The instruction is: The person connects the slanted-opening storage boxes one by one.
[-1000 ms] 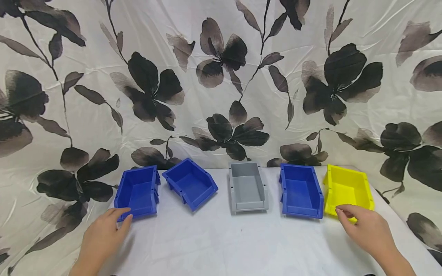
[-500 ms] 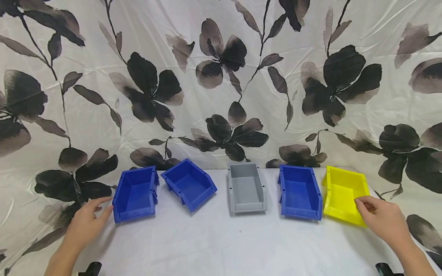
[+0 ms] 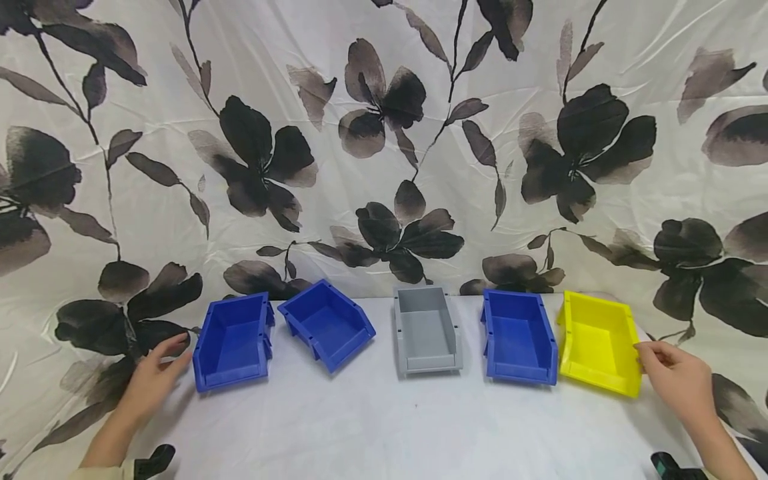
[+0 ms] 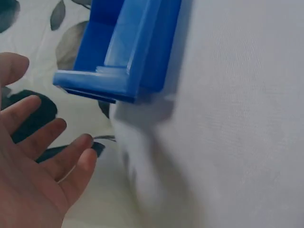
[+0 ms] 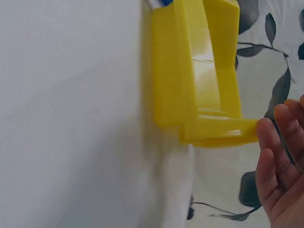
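My left hand (image 3: pixel 151 381) is beside the leftmost blue bin (image 3: pixel 234 343), just off its left wall. In the left wrist view its fingers (image 4: pixel 45 137) spread loosely, with a gap to the bin's corner. On the far right, my right hand (image 3: pixel 681 379) is at the right side of the yellow bin (image 3: pixel 600 343). The right wrist view shows relaxed fingers (image 5: pixel 267 135) right at the bin's edge, not wrapped round it. Both bins look empty and face the front of the table.
Between them stand a tilted blue bin (image 3: pixel 327 325), a grey bin (image 3: pixel 426 330) and another blue bin (image 3: pixel 519 337) near the yellow one. They stand on a white-covered table (image 3: pixel 384 433). A floral cloth (image 3: pixel 336 187) hangs behind.
My left hand has moved left, from over the blue bin's front corner to beside it. My right hand has moved right, from the yellow bin's front to its right side.
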`<state>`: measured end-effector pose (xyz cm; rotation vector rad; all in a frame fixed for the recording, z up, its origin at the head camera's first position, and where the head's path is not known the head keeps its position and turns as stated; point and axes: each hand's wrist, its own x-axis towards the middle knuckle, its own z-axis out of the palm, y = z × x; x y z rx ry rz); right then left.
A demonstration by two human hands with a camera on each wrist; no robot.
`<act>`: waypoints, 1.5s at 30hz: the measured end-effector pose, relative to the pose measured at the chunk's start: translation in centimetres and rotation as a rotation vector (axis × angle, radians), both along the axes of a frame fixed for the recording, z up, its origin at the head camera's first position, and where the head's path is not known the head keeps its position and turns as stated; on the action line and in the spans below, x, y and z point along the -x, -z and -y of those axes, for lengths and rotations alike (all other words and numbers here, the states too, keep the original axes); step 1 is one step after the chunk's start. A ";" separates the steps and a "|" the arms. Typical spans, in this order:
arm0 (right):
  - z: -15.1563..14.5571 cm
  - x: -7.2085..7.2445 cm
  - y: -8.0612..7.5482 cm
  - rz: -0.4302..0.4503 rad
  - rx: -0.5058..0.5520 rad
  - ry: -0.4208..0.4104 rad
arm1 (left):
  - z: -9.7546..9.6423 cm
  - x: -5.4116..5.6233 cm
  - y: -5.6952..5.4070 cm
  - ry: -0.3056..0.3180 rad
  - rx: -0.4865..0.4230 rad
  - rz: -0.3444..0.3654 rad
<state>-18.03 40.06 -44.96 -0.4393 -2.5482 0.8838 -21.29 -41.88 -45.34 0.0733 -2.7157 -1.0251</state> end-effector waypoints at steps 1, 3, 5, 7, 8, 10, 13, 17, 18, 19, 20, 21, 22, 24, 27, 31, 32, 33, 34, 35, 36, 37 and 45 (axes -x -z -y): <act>-0.2 0.1 0.2 0.010 0.032 0.012 | 0.1 0.2 0.2 0.001 -0.008 0.010; -0.5 0.3 0.6 0.031 0.093 0.055 | 0.2 0.5 0.5 0.012 -0.051 0.034; -0.7 0.5 1.1 0.047 0.152 0.106 | 0.2 0.8 0.8 0.022 -0.115 0.067; -0.9 0.7 1.5 0.053 0.211 0.158 | 0.2 1.0 1.0 0.027 -0.189 0.108; -0.9 0.8 1.7 0.049 0.240 0.177 | 0.2 1.1 1.2 0.032 -0.228 0.127; -1.0 1.0 2.2 0.036 0.302 0.200 | 0.3 1.2 1.5 0.039 -0.283 0.164; -1.1 1.2 2.7 0.015 0.405 0.213 | 0.3 1.4 2.1 0.041 -0.304 0.197; -0.9 1.6 3.2 0.008 0.484 0.210 | 0.2 1.8 2.4 0.036 -0.306 0.201; -0.8 1.8 3.3 0.013 0.488 0.200 | 0.2 1.9 2.4 0.034 -0.308 0.205; -0.6 1.9 3.3 0.014 0.483 0.188 | 0.2 2.0 2.3 0.026 -0.310 0.201; -0.5 2.1 3.4 0.017 0.468 0.176 | 0.2 2.2 2.2 0.018 -0.313 0.204; -0.3 2.2 3.4 0.022 0.464 0.165 | 0.2 2.4 2.1 0.006 -0.306 0.206; -0.2 2.3 3.4 0.023 0.462 0.158 | 0.3 2.6 2.1 -0.004 -0.300 0.212; 0.0 2.6 3.4 0.027 0.459 0.156 | 0.2 3.2 1.9 -0.018 -0.307 0.229; 0.3 2.8 3.5 0.004 0.505 0.190 | 0.0 4.3 1.7 -0.036 -0.316 0.253; 0.8 3.5 3.7 -0.076 0.509 0.251 | -0.2 5.7 1.6 -0.054 -0.394 0.242; 0.9 3.7 3.6 -0.097 0.496 0.258 | -0.1 5.9 1.5 -0.056 -0.423 0.232; 1.0 3.9 3.6 -0.103 0.487 0.267 | -0.2 6.1 1.5 -0.061 -0.453 0.219; 1.1 4.1 3.6 -0.104 0.473 0.270 | -0.2 6.3 1.5 -0.062 -0.486 0.208; 1.2 4.2 3.6 -0.102 0.471 0.271 | -0.1 6.4 1.5 -0.061 -0.514 0.201; 1.3 4.3 3.6 -0.097 0.474 0.267 | -0.2 6.5 1.5 -0.060 -0.541 0.198; 1.3 4.4 3.7 -0.089 0.479 0.259 | -0.2 6.5 1.5 -0.057 -0.572 0.197; 0.9 3.6 4.5 -0.022 0.524 0.231 | -0.9 6.8 1.8 -0.097 -0.669 0.155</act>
